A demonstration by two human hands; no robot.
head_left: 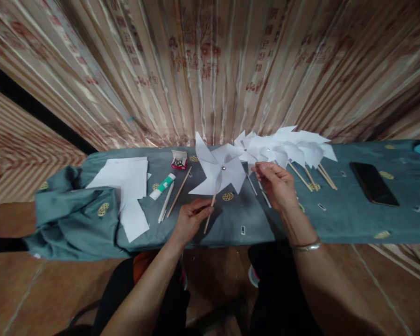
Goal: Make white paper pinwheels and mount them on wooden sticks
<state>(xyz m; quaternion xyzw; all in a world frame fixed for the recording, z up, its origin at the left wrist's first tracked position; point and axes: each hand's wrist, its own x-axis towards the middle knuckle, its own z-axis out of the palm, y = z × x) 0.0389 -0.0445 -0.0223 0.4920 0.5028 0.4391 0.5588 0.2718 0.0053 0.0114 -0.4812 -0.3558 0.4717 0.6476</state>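
A white paper pinwheel (214, 175) stands upright in front of me, a small shiny pin at its centre. My left hand (192, 219) is closed round its wooden stick, just below the blades. To the right of the blades is my right hand (275, 182), its thumb and fingertips pinched together. Anything in that pinch is hidden or too small to name. Behind and beyond my right hand lies a row of finished-looking paper pinwheels (301, 149), overlapping, with their sticks (327, 177) pointing toward me.
On the cloth-covered table (339, 224) at left lie white paper sheets (133, 175), a glue stick (163, 186), a white pen (166, 203), a loose wooden stick (179, 191) and a small red box of pins (179, 160). A black phone (374, 183) lies at right. A curtain (210, 70) hangs behind.
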